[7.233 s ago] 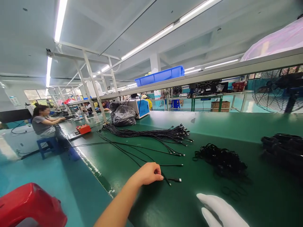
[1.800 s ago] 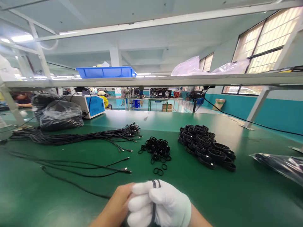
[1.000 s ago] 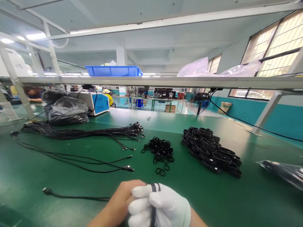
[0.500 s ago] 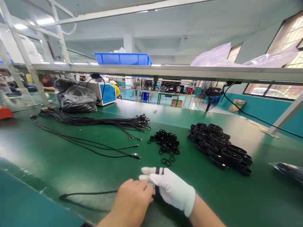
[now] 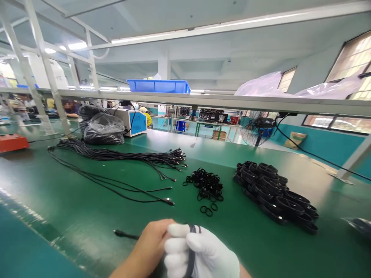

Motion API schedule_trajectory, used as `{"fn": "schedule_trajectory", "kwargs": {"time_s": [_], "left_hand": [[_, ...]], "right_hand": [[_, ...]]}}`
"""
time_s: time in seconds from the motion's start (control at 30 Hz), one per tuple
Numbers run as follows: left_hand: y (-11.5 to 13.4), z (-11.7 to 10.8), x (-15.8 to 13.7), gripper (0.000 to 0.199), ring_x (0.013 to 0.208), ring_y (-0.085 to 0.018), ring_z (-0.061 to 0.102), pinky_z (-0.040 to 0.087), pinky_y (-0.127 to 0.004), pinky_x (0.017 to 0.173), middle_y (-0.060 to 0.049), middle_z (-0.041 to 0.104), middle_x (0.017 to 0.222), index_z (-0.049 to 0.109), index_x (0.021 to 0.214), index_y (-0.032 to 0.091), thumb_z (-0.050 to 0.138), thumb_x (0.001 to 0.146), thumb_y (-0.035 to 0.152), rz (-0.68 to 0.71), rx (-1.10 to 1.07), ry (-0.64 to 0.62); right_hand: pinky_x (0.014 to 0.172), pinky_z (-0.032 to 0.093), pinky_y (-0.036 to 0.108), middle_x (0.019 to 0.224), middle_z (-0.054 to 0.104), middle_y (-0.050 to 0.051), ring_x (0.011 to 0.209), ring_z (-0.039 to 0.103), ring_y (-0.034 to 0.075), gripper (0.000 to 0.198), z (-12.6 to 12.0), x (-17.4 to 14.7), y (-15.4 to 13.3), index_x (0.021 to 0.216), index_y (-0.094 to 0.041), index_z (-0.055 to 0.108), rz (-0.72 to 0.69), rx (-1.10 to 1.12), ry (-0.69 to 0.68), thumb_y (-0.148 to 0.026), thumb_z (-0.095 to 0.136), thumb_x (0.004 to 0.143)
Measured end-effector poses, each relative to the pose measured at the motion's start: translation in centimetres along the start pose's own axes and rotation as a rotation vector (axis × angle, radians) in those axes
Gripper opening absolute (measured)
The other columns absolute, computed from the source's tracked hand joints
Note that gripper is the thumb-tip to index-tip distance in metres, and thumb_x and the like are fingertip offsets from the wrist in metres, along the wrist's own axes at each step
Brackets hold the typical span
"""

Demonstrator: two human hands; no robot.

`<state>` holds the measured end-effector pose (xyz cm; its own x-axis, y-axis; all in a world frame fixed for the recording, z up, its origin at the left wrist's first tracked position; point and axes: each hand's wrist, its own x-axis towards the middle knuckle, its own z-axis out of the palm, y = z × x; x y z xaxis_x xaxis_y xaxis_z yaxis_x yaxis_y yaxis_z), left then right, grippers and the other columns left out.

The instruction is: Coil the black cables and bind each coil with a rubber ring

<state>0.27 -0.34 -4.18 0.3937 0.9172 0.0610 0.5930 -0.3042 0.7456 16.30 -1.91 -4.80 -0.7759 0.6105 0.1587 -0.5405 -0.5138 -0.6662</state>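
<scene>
My left hand [image 5: 152, 243] is bare and closed on a black cable [image 5: 127, 234]. One connector end of this cable sticks out to the left above the green table. My right hand [image 5: 203, 249], in a white glove, presses against the left, its fingers curled round a dark looped part of the cable [image 5: 190, 262]. Thin black bands [image 5: 194, 229] circle the gloved index finger. Where the cable passes between the two hands is hidden. Ahead lies a pile of small black rubber rings [image 5: 205, 181], with a few loose rings [image 5: 206, 211] nearer me.
Straight black cables [image 5: 124, 155] lie in a bundle at left, several apart in front. Coiled cables [image 5: 269, 185] are heaped at right. Behind stand a plastic bag [image 5: 104, 129] and a blue-white machine [image 5: 137, 122]. A shelf [image 5: 217, 101] with a blue tray [image 5: 159, 86] spans above.
The cable's loose end has been drawn in towards my hands, leaving a shorter tail. My gloved fingers have curled from stretched to closed. The view has tilted up slightly.
</scene>
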Motion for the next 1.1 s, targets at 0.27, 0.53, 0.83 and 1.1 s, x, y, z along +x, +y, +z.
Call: {"fn": "schedule_trajectory", "kwargs": {"time_s": [0.27, 0.53, 0.83, 1.1], "left_hand": [[-0.2, 4.0, -2.6, 0.027, 0.062, -0.018, 0.058, 0.034, -0.028, 0.059, 0.001, 0.064, 0.071, 0.061, 0.077, 0.023, 0.040, 0.084, 0.008, 0.099, 0.801, 0.171], [2.7, -0.1, -0.5, 0.019, 0.064, -0.018, 0.052, 0.031, -0.030, 0.062, 0.002, 0.063, 0.067, 0.056, 0.068, 0.019, 0.072, 0.070, 0.030, 0.491, 0.809, 0.055], [2.0, -4.5, 2.8, 0.013, 0.082, -0.014, 0.054, 0.039, -0.024, 0.075, 0.005, 0.064, 0.076, 0.063, 0.072, 0.022, 0.074, 0.067, 0.025, 0.414, 0.363, -0.316], [2.4, -3.8, 1.7, 0.014, 0.078, -0.018, 0.053, 0.038, -0.032, 0.072, -0.004, 0.065, 0.084, 0.066, 0.078, 0.019, 0.053, 0.083, 0.019, 0.653, 0.526, -0.070]], "right_hand": [[0.087, 0.039, 0.040, 0.105, 0.061, 0.011, 0.094, 0.059, 0.023, 0.055, -1.3, 0.1, -1.5, 0.109, -0.015, 0.054, -0.273, 0.106, 0.587, -0.032, 0.078, 0.062], [0.064, 0.042, 0.026, 0.066, 0.060, 0.002, 0.062, 0.056, 0.012, 0.025, -0.8, 0.0, 0.2, 0.080, -0.011, 0.062, -0.016, -0.113, 0.511, -0.025, 0.076, 0.064], [0.057, 0.042, 0.026, 0.059, 0.059, 0.003, 0.056, 0.058, 0.013, 0.036, -0.5, 0.0, 1.9, 0.085, -0.006, 0.062, 0.242, 0.030, 0.270, -0.027, 0.075, 0.060], [0.063, 0.050, 0.034, 0.073, 0.070, 0.012, 0.065, 0.067, 0.022, 0.036, -2.3, -0.6, 1.7, 0.089, -0.002, 0.065, 0.230, 0.067, 0.250, -0.031, 0.065, 0.067]]}}
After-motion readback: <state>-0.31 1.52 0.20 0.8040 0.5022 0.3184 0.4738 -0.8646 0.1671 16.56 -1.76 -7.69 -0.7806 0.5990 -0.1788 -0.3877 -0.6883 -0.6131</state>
